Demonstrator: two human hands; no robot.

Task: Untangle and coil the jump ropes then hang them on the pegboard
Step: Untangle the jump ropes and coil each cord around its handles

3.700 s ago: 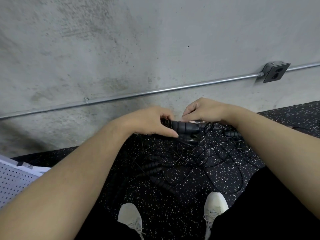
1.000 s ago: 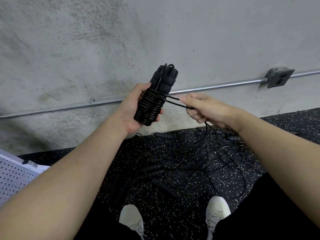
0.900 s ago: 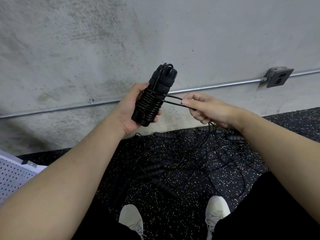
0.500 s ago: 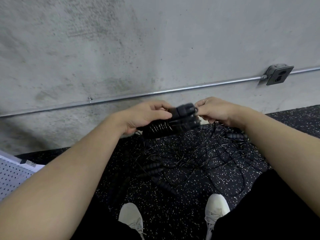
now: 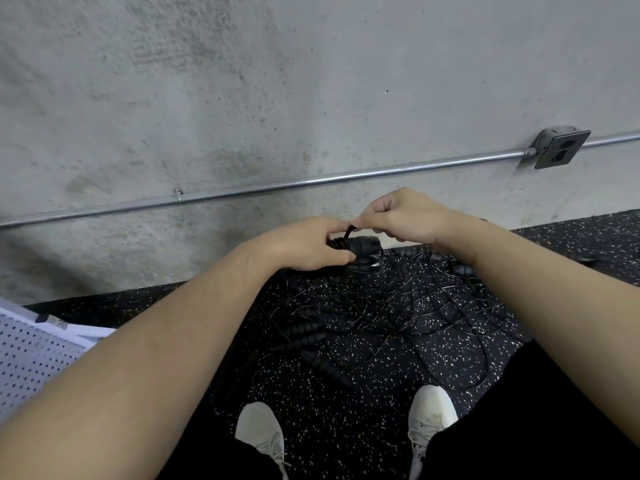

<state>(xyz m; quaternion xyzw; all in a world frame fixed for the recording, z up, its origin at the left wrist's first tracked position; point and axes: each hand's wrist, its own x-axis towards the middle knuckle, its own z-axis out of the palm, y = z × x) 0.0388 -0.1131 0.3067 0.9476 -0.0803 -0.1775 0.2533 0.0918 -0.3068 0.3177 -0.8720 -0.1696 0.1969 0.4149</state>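
Our left hand (image 5: 304, 249) grips the coiled rope bundle (image 5: 360, 245) while our right hand (image 5: 401, 216) pinches its springy, slippery cord end (image 5: 349, 232).

A bare concrete wall (image 5: 242, 98), grey and blotched with darker stains, fills the upper view. A metal conduit (image 5: 311, 183) runs across it, rising rightward into a grey outlet box (image 5: 561, 148) (two sockets). Below lies black rubber floor (image 5: 346, 393) flecked with white.
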